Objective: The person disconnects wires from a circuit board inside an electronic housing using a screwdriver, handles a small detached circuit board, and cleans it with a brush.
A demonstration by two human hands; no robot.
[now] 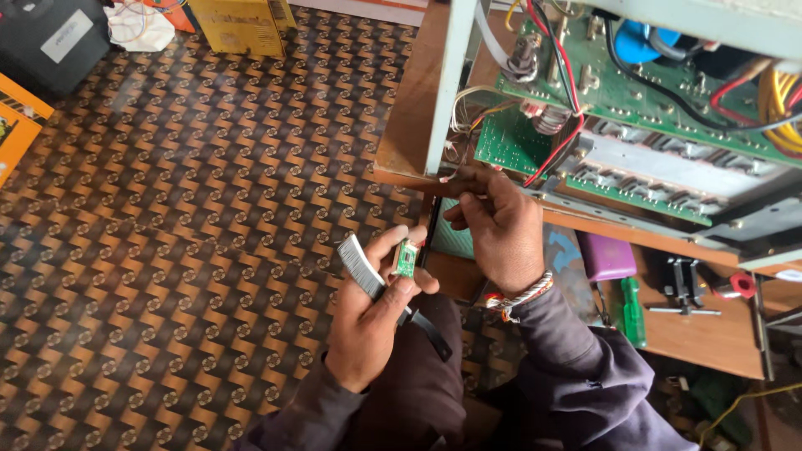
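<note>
My left hand (pixel 373 317) holds a small green circuit board (pixel 405 258) between thumb and fingers, together with a black-handled brush (pixel 364 268) whose pale bristles stick up to the left. My right hand (pixel 499 224) reaches forward to the edge of the wooden bench (pixel 411 108), fingers curled by the lower corner of an opened machine with green circuit boards (pixel 643 92) and red, white and yellow wires. What the right fingers grip is hidden. A braided band circles the right wrist.
A patterned brown floor (pixel 184 234) fills the left. A yellow box (pixel 242 25) and a black case (pixel 50 42) stand at the far edge. On a lower shelf lie a purple block (pixel 607 255), a green-handled screwdriver (pixel 633 311) and a metal tool (pixel 685 284).
</note>
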